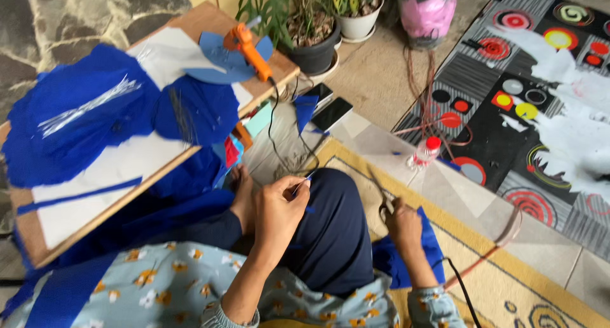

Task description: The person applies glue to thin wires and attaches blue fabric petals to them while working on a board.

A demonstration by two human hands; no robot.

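Note:
My left hand (278,208) hovers over my dark-trousered knee (333,232) and pinches a thin blue strip (305,180) between thumb and fingers. My right hand (404,225) rests lower right of the knee and grips a pair of scissors (380,191), blades pointing up and to the left. Under that hand a piece of blue fabric (434,246) lies on the yellow-edged rug (483,283). The two hands are apart, with the knee between them.
A wooden board (210,20) at the left carries blue fabric (76,124), white paper and an orange glue gun (249,48). Two phones (330,112), potted plants (314,39), a red-capped bottle (424,151), a pink bag (427,13) and cables lie around.

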